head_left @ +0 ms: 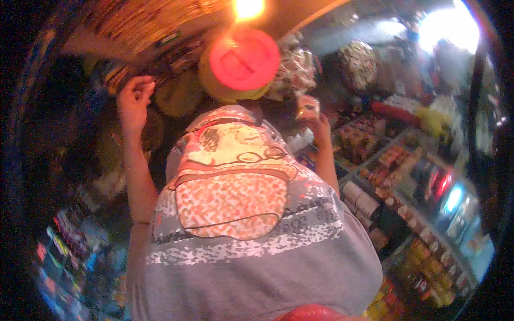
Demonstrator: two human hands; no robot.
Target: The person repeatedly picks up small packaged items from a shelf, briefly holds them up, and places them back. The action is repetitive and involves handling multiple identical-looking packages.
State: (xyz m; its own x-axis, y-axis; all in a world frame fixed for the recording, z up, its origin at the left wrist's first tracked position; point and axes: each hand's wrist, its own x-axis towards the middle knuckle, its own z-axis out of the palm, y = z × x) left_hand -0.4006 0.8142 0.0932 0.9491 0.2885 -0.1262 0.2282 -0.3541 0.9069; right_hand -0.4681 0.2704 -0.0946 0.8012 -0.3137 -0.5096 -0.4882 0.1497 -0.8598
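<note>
Fingers of the right hand (322, 130) are closed around the lower end of a small, flat, pale packet (308, 107) with orange and dark patches, below and to the right of a round yellow tub with a bright red lid (245, 60). The left hand (136, 96) is raised to the left of that tub, fingers curled; nothing shows clearly in it, and blur means I cannot tell whether its fingertips meet. The step in hand appears to be holding the packet up, clear of the goods around it; a next move would seem to call for keeping that pinch firm. Just right of the tub sits a bulging, clear plastic bag of mixed pieces (293, 69); farther right is another stuffed, rounded see-through bag (357, 64). Well below and right of the tub run divided display trays (369, 160) of small packaged goods, with pale cylindrical rolls (360, 199) beside them. Below the tub, the wearer's grey printed T-shirt (251, 283) carries dark lettering, only partly legible; markings on the packet are too blurred to read.
</note>
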